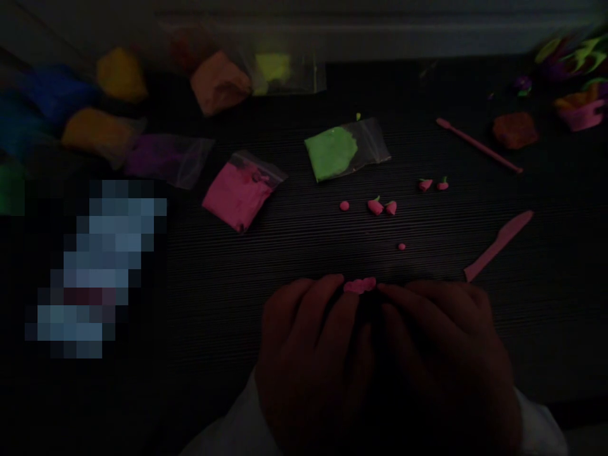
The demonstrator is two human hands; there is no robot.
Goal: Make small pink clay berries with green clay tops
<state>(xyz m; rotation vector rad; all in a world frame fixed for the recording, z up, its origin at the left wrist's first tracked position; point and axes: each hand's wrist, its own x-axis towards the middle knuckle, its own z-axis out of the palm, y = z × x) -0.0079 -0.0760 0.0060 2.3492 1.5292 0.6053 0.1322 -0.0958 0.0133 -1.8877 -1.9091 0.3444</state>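
Observation:
The scene is very dark. My left hand and my right hand meet at the near middle of a dark ribbed table. Both pinch a small pink clay piece between their fingertips. Just beyond lie several tiny pink clay shapes, some with green tips, and a pink dot. A pink plastic knife lies to the right of my right hand.
A bag of pink clay and a bag of green clay lie ahead. More clay bags in several colours fill the far left. A pink stick tool, an orange lump and colourful moulds sit far right.

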